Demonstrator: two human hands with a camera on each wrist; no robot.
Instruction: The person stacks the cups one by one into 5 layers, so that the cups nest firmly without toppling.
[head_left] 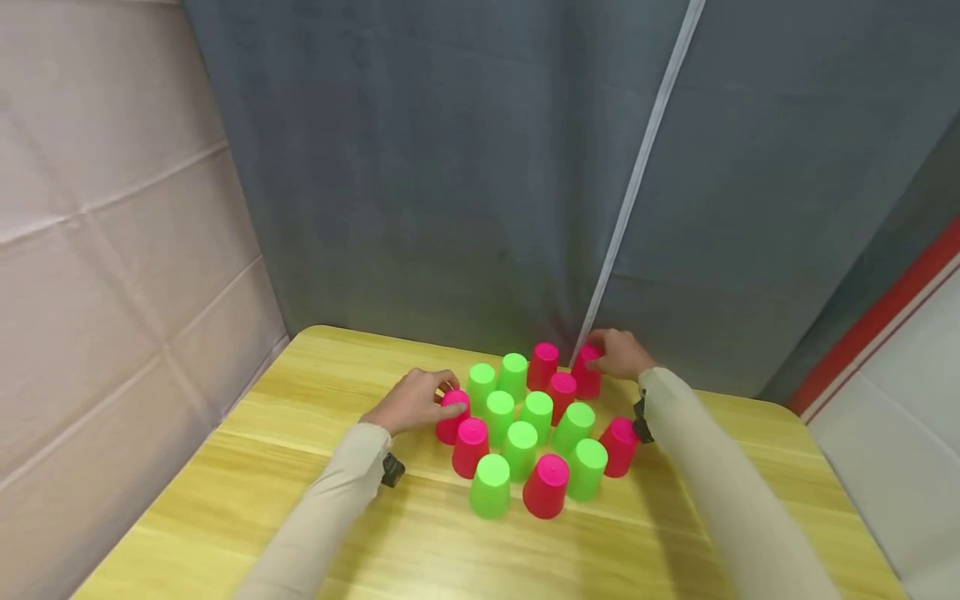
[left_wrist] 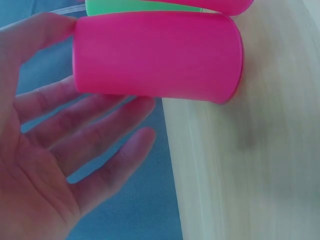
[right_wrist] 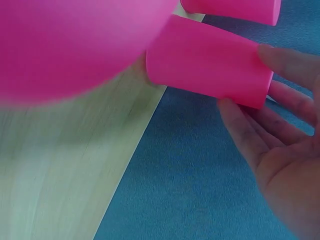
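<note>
A yellow wooden table (head_left: pixel 225 500) is standing by a gray curtain (head_left: pixel 450 167). A soft beige wall (head_left: pixel 97 250) is sitting beside it.

A: What's cut off in the right wrist view?
B: A big pink cup (right_wrist: pixel 65 45) fills the upper left, blurred, running off the top and left edges. Another pink cup (right_wrist: pixel 235 9) is clipped by the top edge. The right hand (right_wrist: pixel 280 145) runs off the right and bottom edges.

A: And the left wrist view?
B: The left hand (left_wrist: pixel 55 150) leaves the frame at the left and bottom. A green cup (left_wrist: pixel 135 6) shows only as a strip at the top edge.

A: The head view?
B: Both sleeves run off the bottom, and I can't tell whether the fingers grip or only touch the cups.
</note>
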